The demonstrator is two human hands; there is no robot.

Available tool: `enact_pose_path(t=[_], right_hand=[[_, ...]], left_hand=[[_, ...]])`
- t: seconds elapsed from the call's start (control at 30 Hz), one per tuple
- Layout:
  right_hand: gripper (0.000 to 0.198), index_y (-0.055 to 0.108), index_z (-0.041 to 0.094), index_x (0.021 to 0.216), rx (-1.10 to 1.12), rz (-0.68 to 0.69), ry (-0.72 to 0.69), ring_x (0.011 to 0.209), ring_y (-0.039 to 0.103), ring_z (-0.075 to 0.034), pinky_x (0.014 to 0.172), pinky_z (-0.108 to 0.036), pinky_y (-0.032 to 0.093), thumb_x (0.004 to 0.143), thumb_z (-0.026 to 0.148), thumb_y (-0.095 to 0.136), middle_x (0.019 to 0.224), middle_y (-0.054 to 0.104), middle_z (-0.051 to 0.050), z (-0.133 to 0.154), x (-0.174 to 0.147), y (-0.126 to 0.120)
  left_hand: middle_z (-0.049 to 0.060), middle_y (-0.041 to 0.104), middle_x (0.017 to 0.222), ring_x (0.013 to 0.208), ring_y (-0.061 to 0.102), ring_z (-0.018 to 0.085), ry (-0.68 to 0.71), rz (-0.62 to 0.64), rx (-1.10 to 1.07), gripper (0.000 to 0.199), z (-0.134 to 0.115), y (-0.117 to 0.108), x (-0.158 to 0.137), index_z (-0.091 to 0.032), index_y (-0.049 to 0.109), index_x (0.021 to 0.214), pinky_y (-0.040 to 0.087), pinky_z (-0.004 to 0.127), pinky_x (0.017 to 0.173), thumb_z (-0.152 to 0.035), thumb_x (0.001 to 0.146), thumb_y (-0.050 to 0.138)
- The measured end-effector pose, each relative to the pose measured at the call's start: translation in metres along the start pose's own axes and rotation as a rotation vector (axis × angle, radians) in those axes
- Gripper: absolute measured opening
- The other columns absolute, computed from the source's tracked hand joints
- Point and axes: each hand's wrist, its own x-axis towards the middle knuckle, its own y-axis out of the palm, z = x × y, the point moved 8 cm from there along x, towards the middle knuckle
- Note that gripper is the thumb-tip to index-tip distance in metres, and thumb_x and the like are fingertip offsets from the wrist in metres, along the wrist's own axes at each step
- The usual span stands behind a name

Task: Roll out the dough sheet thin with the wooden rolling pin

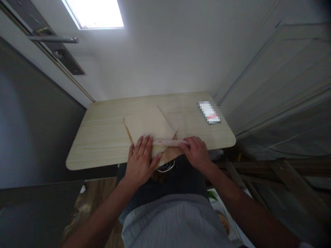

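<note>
A sheet of tan paper [147, 122], folded or creased in places, lies at the front middle of the pale wooden tabletop [99, 132]. Its near right part [172, 154] looks browner and hangs at the table's front edge. Across it runs a pale, flat strip like a ruler or slat [169, 142]; its exact kind is unclear. My left hand [141, 155] lies with fingers stretched flat on the paper, its fingertips by the strip's left end. With fingers closed, my right hand [195, 151] grips the strip's right end.
A phone-like object [209, 112], blurred out, lies at the table's right side. Behind the table stands a white door with a metal handle [54, 39]. A dark panel [31, 113] is on the left. Wooden bars [258, 172] and a white container [226, 210] are low on the right.
</note>
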Motion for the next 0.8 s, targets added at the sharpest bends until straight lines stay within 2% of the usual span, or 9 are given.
enact_pose_path(t=[0.27,0.37,0.47,0.53,0.6,0.7,0.8], right_hand=[[0.043,0.064,0.019,0.104,0.022,0.051,-0.004,0.097,0.059,-0.027,0.084,-0.039,0.041,0.099,0.057,0.047,0.098,0.069,-0.01,0.006,-0.02,-0.004],[0.043,0.064,0.019,0.104,0.025,0.063,-0.005,0.097,0.059,-0.027,0.084,-0.039,0.041,0.099,0.058,0.048,0.097,0.068,-0.01,0.008,-0.027,-0.006],[0.042,0.063,0.02,0.103,0.053,0.079,-0.012,0.095,0.059,-0.026,0.083,-0.038,0.042,0.099,0.058,0.048,0.096,0.068,-0.009,0.007,-0.028,-0.005],[0.04,0.063,0.02,0.099,0.081,0.089,-0.028,0.092,0.059,-0.025,0.081,-0.037,0.042,0.099,0.058,0.048,0.094,0.068,-0.008,0.005,-0.023,-0.004],[0.04,0.062,0.02,0.095,0.103,0.093,-0.049,0.09,0.059,-0.024,0.081,-0.036,0.041,0.099,0.057,0.048,0.091,0.067,-0.007,0.001,-0.016,-0.003],[0.04,0.061,0.02,0.094,0.107,0.099,-0.066,0.089,0.059,-0.024,0.08,-0.036,0.041,0.099,0.057,0.048,0.089,0.066,-0.007,-0.007,-0.001,0.001],[0.042,0.061,0.019,0.095,0.074,0.1,-0.068,0.089,0.058,-0.024,0.079,-0.035,0.04,0.098,0.058,0.048,0.089,0.066,-0.007,-0.013,0.013,0.005]], left_hand=[[0.007,0.034,0.163,0.153,0.023,0.028,-0.024,0.032,0.013,0.066,-0.003,0.0,-0.027,-0.023,0.027,0.158,0.024,0.056,0.121,-0.052,0.1,0.043],[0.008,0.039,0.16,0.152,0.027,0.028,-0.028,0.026,-0.028,0.062,-0.004,-0.006,-0.034,-0.024,0.033,0.155,0.022,0.057,0.121,-0.051,0.1,0.045],[0.008,0.051,0.152,0.145,0.04,0.029,-0.057,0.007,-0.092,0.051,0.002,-0.015,-0.028,-0.028,0.047,0.146,0.019,0.061,0.121,-0.05,0.099,0.046],[0.007,0.061,0.142,0.135,0.051,0.029,-0.085,-0.03,-0.155,0.041,0.013,-0.021,-0.011,-0.029,0.06,0.132,0.021,0.061,0.12,-0.049,0.1,0.046],[0.007,0.068,0.131,0.126,0.057,0.027,-0.109,-0.109,-0.225,0.037,0.026,-0.028,0.015,-0.026,0.068,0.118,0.03,0.056,0.117,-0.048,0.1,0.044],[0.009,0.069,0.126,0.124,0.057,0.025,-0.105,-0.209,-0.254,0.041,0.044,-0.031,0.065,-0.022,0.068,0.118,0.039,0.045,0.111,-0.048,0.1,0.041],[0.01,0.069,0.126,0.122,0.057,0.024,-0.133,-0.154,-0.215,0.044,0.055,-0.017,0.111,-0.019,0.068,0.117,0.04,0.042,0.11,-0.044,0.102,0.036]])
